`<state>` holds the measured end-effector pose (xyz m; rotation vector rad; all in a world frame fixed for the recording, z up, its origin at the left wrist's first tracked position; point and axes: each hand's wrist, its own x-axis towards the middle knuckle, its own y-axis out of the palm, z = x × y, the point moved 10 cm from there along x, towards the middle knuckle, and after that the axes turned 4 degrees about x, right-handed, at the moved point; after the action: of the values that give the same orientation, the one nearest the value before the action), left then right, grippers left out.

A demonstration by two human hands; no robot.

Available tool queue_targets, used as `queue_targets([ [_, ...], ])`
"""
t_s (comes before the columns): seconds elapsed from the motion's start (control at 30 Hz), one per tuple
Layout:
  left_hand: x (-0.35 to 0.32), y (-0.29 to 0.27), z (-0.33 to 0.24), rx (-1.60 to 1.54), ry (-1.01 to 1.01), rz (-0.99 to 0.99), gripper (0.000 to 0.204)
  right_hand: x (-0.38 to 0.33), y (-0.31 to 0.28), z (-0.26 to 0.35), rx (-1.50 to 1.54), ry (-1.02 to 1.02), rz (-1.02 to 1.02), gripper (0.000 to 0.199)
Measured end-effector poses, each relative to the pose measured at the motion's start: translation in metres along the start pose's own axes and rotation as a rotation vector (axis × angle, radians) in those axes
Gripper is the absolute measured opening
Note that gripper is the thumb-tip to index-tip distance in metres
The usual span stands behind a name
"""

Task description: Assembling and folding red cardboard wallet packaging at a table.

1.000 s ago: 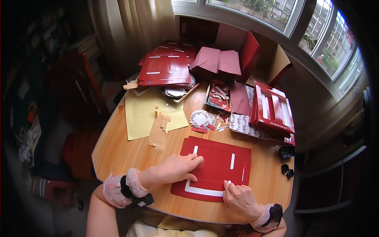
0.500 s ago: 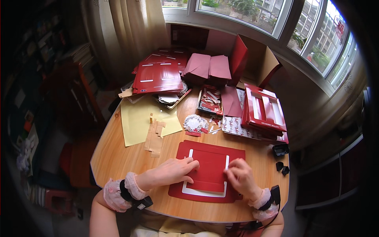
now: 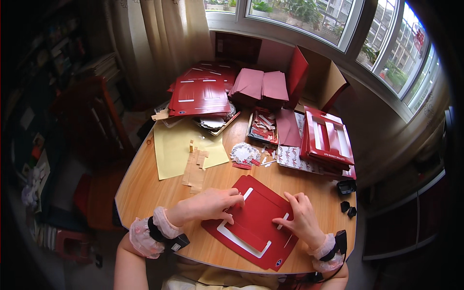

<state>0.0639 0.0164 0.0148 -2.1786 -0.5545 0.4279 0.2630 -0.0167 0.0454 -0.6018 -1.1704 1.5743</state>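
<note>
Card sheet (image 3: 261, 212) red and white; paper sheet (image 3: 169, 154) yellow; paper stacks (image 3: 275, 84) pink.

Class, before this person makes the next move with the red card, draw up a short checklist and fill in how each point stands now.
1. Left hand over the left part of the red card: ok.
2. Right hand at the card's right side, thumb and fingers apart: ok.
3. Card square to the near edge of the table: not ok, it lies askew.
4. Card apart from the yellow sheet and the tan strips: ok.
5. White strip along the card's near side sticky: cannot tell.
6. Underside of the card clean: cannot tell, hidden.
</note>
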Motion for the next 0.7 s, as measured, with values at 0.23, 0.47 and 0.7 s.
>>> queue_targets([
  [0.23,-0.023,-0.021,0.008,0.301,-0.308,-0.322,0.075,-0.018,0.009,0.01,0.013,0.131,0.082,0.097],
  [0.47,-0.021,-0.011,0.002,0.232,-0.34,-0.261,0.082,-0.016,0.027,-0.017,0.553,0.377,0.188,0.069],
  [0.7,-0.024,-0.057,-0.001,0.124,-0.186,-0.629,0.078,-0.017,0.026,-0.046,1.278,0.451,0.107,0.01],
])
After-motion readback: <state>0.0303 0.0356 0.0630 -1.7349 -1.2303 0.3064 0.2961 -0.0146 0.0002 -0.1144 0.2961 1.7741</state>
